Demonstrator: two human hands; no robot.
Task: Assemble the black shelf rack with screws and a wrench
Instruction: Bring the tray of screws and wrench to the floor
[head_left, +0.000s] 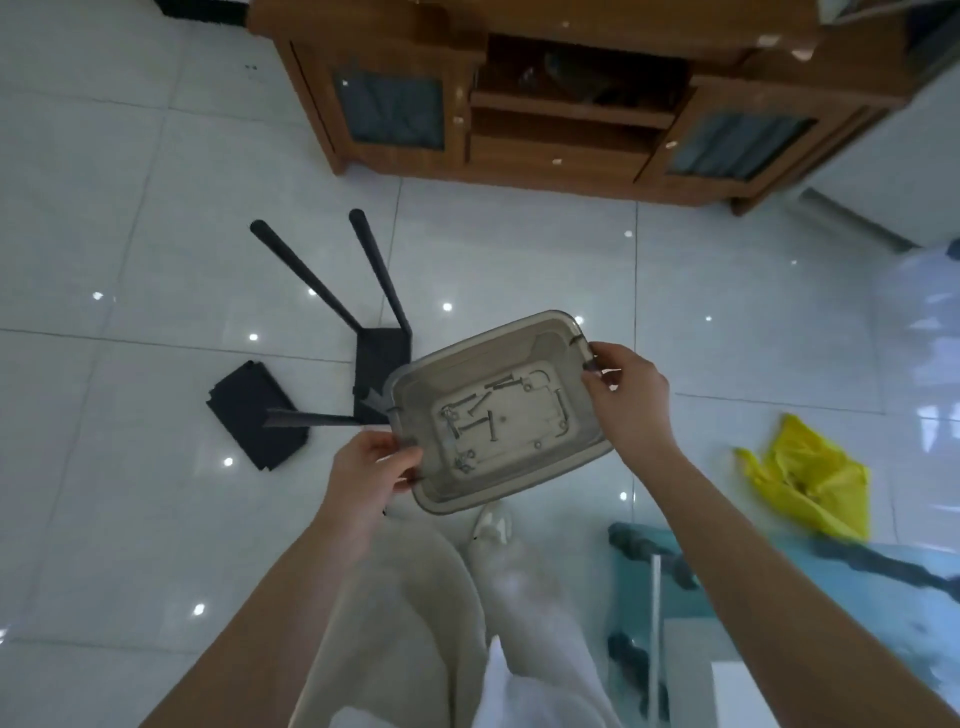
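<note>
1. Smoky, see-through plastic makes up the tray (488, 335) that you hold off the floor between your two hands, tipped slightly.
2. Your left hand (371, 470) grips the tray's near corner, with the fingers curled round the rim. Your right hand (631, 397) pinches the rim at the opposite end, thumb and fingers closed on it.
3. The screws (491, 423) lie loose on the tray's bottom, between your hands, and none is picked out yet. A thin bent piece (561, 410) on the right hand's side may be the wrench, but you cannot tell from here.
4. The black shelf rack (383, 358) sits on the tiled floor (156, 208) just beyond your left hand, partly hidden by the tray. One panel carries two legs (306, 275) that point away from you, so that much looks joined.
5. Out past the left hand's outer side, a second black panel (254, 415) lies flat. A grey bar (311, 417) rests across it, reaching toward the rack. Whether the bar is fixed to anything is unclear.
6. In my judgement you are early on. The hardware is in hand, but the loose panel, the bar and the tightening of the screws are all left to do.
</note>
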